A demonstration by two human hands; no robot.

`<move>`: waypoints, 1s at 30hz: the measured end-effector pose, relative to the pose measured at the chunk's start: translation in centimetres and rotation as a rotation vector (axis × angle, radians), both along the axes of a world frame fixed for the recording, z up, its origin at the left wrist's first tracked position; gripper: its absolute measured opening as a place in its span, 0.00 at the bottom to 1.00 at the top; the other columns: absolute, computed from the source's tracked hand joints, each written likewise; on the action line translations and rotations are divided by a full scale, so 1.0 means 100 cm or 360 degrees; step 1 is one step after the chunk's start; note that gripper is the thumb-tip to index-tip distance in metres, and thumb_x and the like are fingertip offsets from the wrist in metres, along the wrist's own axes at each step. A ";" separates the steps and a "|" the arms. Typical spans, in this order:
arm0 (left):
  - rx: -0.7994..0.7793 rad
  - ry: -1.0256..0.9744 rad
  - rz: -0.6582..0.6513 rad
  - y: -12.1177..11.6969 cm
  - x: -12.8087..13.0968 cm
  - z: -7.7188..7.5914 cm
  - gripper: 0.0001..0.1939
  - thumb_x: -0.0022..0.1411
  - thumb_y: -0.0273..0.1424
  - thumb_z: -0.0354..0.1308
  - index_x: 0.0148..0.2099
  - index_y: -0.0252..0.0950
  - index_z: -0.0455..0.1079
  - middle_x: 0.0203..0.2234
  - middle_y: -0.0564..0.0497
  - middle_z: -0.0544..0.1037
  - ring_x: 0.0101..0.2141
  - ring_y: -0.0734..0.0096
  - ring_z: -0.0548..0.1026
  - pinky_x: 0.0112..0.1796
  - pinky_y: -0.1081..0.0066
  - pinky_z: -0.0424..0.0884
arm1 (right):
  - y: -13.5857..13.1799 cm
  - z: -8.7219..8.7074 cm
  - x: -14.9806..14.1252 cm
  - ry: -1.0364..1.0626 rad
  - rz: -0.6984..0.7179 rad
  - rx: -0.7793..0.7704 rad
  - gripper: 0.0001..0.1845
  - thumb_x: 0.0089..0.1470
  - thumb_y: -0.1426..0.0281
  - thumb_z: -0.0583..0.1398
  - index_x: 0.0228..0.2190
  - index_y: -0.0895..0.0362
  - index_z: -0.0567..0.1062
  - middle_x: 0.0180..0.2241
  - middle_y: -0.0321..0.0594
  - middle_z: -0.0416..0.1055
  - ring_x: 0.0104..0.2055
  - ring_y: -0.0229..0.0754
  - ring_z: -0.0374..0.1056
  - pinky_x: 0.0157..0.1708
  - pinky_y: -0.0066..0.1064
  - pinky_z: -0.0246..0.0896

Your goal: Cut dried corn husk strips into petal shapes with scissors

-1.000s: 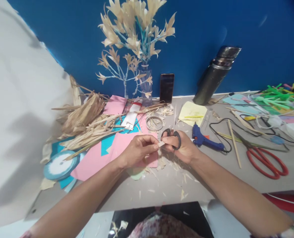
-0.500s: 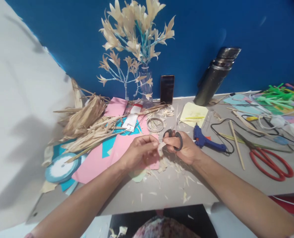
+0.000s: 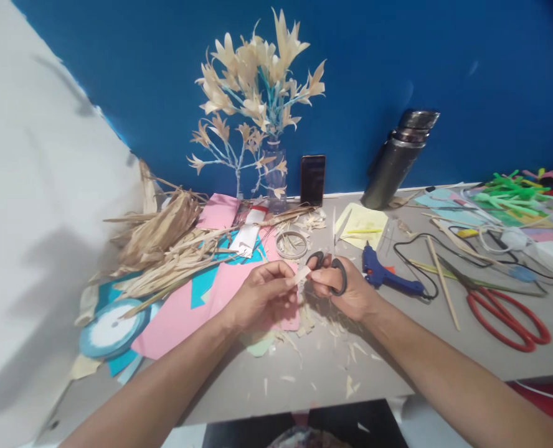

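My left hand (image 3: 268, 292) is closed, pinching a small pale piece of dried husk (image 3: 301, 274) between thumb and fingertips. Black-handled scissors (image 3: 339, 277) are in my right hand (image 3: 349, 292), their blades parted and pointing away from me. My right fingertips also touch the husk piece's right end. Pale trimmings (image 3: 332, 320) lie scattered under both hands. Beneath my left hand are pink sheets (image 3: 225, 280). A roll of tape (image 3: 291, 244) lies just beyond the hands.
Dried husks (image 3: 159, 230) and a ribbon spool (image 3: 114, 326) lie left. Husk flowers (image 3: 258, 81) stand at the back near a phone (image 3: 312, 180) and a flask (image 3: 398, 162). Right are a blue glue gun (image 3: 388, 275), a wooden stick (image 3: 443, 283) and red-handled scissors (image 3: 507, 314).
The scissor blades now stand visibly apart. The husk piece has tilted upward between my fingertips, while both hands stay close together. The whole view has shifted slightly.
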State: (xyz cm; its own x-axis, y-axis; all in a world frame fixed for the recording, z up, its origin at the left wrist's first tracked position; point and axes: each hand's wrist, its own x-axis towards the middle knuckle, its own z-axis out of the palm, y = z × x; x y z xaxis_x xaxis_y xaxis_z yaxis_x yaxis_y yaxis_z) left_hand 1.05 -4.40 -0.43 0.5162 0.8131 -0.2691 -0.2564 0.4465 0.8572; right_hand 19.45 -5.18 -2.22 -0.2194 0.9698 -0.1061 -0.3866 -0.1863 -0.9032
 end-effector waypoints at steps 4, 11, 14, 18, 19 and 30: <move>0.0009 -0.0023 -0.0021 0.000 0.000 -0.007 0.11 0.50 0.30 0.68 0.29 0.33 0.68 0.19 0.53 0.73 0.20 0.78 0.70 0.23 0.77 0.65 | -0.002 0.005 0.000 -0.0047 0.0030 0.0044 0.16 0.39 0.66 0.68 0.31 0.59 0.73 0.15 0.28 0.61 0.17 0.32 0.52 0.21 0.27 0.43; -0.0033 0.0025 -0.0114 0.001 -0.001 -0.008 0.08 0.47 0.26 0.67 0.27 0.32 0.69 0.18 0.51 0.74 0.18 0.77 0.69 0.22 0.77 0.63 | -0.004 0.006 -0.001 -0.0213 0.0051 0.0010 0.11 0.39 0.67 0.66 0.26 0.59 0.73 0.14 0.29 0.60 0.18 0.32 0.51 0.20 0.27 0.41; -0.0099 -0.0047 -0.0113 0.001 -0.001 -0.005 0.08 0.47 0.26 0.66 0.26 0.33 0.68 0.17 0.52 0.72 0.18 0.76 0.68 0.22 0.75 0.65 | -0.004 0.005 -0.002 -0.0195 0.0061 0.0011 0.11 0.39 0.67 0.67 0.25 0.59 0.72 0.14 0.29 0.60 0.18 0.32 0.50 0.20 0.28 0.40; -0.0114 -0.0074 -0.0093 0.002 -0.002 -0.003 0.09 0.48 0.27 0.66 0.27 0.33 0.67 0.18 0.53 0.72 0.18 0.77 0.68 0.23 0.75 0.66 | -0.005 0.004 -0.002 -0.0186 0.0106 0.0034 0.11 0.40 0.66 0.67 0.25 0.58 0.72 0.14 0.29 0.59 0.19 0.32 0.50 0.21 0.28 0.40; -0.0108 -0.0069 -0.0089 0.002 -0.003 -0.003 0.10 0.48 0.28 0.66 0.27 0.33 0.67 0.18 0.53 0.72 0.19 0.77 0.68 0.23 0.75 0.65 | -0.005 0.004 -0.002 -0.0181 0.0101 0.0032 0.12 0.40 0.66 0.67 0.25 0.58 0.72 0.15 0.29 0.60 0.19 0.32 0.50 0.21 0.28 0.40; -0.0056 -0.0153 -0.0009 0.003 -0.003 -0.011 0.10 0.47 0.24 0.67 0.32 0.32 0.69 0.24 0.53 0.73 0.19 0.80 0.69 0.23 0.77 0.65 | -0.003 0.004 -0.002 -0.0126 -0.0123 0.0081 0.11 0.41 0.68 0.66 0.27 0.57 0.70 0.15 0.27 0.58 0.18 0.32 0.50 0.22 0.28 0.44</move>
